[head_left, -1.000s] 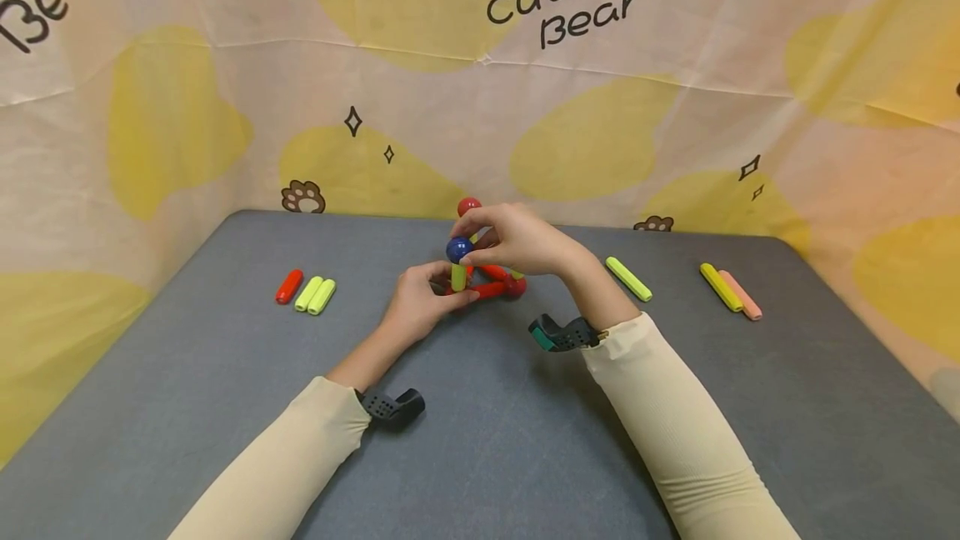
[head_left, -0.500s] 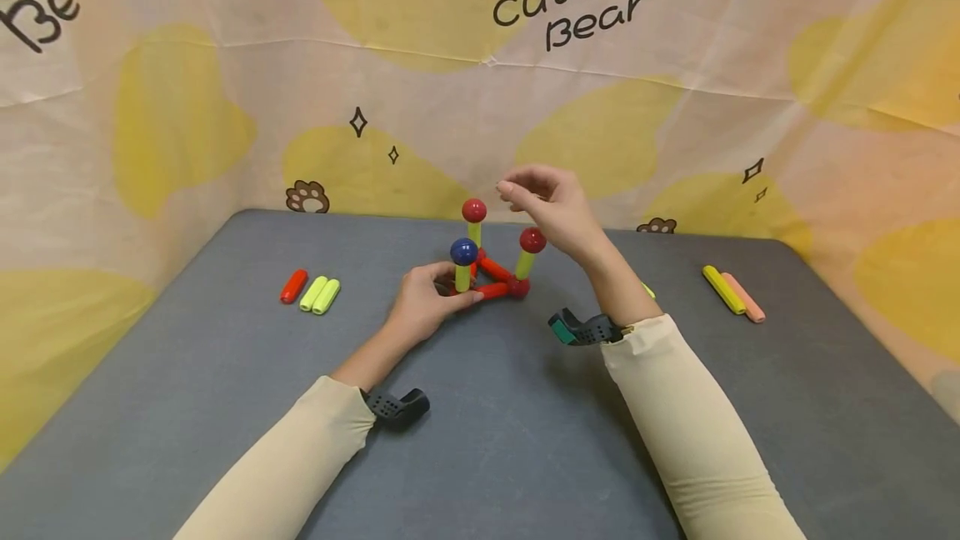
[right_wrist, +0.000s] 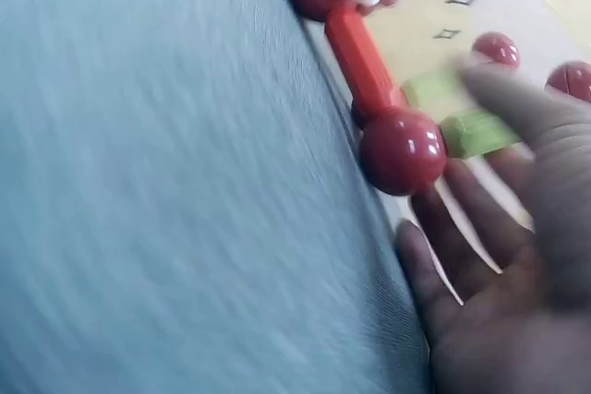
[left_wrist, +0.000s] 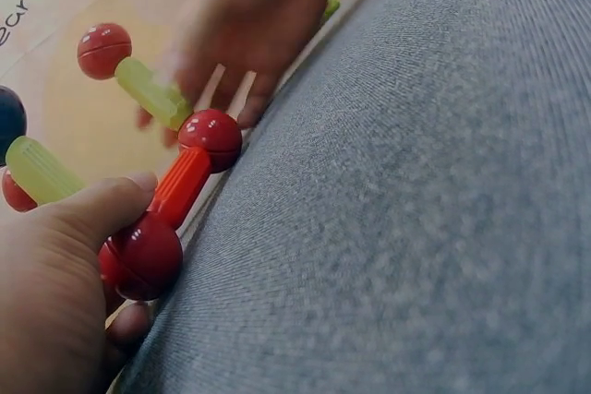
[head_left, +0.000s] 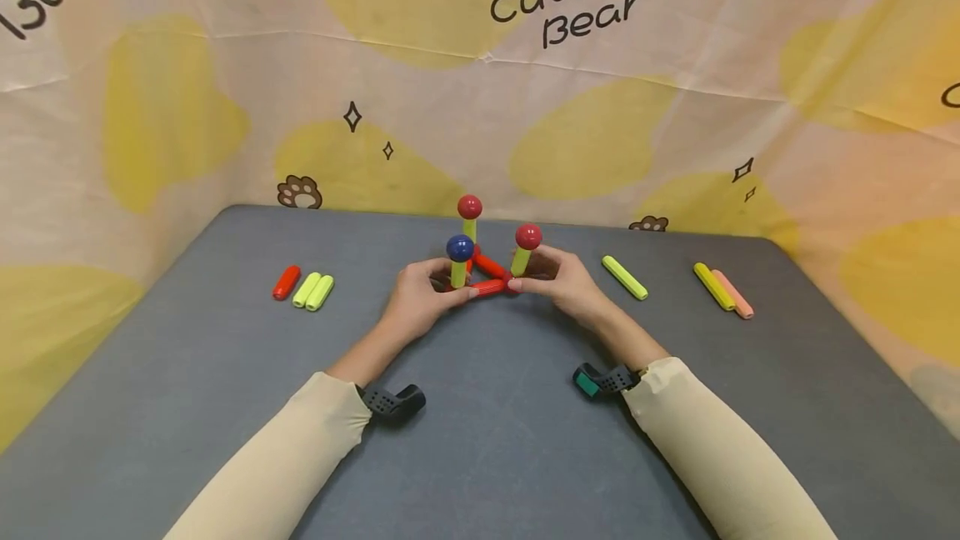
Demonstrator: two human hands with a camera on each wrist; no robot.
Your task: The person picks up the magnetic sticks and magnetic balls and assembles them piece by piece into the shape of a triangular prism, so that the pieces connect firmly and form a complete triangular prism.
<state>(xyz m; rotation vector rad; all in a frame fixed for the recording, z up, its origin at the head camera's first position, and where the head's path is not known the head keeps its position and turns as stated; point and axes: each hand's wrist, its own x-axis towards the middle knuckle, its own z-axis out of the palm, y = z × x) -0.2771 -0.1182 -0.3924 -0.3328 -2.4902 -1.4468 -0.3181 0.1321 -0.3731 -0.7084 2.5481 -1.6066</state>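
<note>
A frame of magnetic sticks and balls stands mid-table. Its base is red sticks joined by red balls. Three short yellow-green sticks rise from its corners, topped by a blue ball and two red balls. My left hand grips the near left corner, thumb along the red stick and ball, fingers partly hidden behind. My right hand is around the right corner, thumb and fingers spread on either side of the upright stick. Whether it touches the frame is hard to tell through the blur.
Left on the grey table lie a short red stick and two yellow-green sticks. On the right are a long yellow-green stick, a yellow stick and a pink stick. A patterned cloth hangs behind.
My right hand has left the blue ball, risen to the right above the frame, then come down beside its right corner. My left hand keeps its grip on the left corner.
</note>
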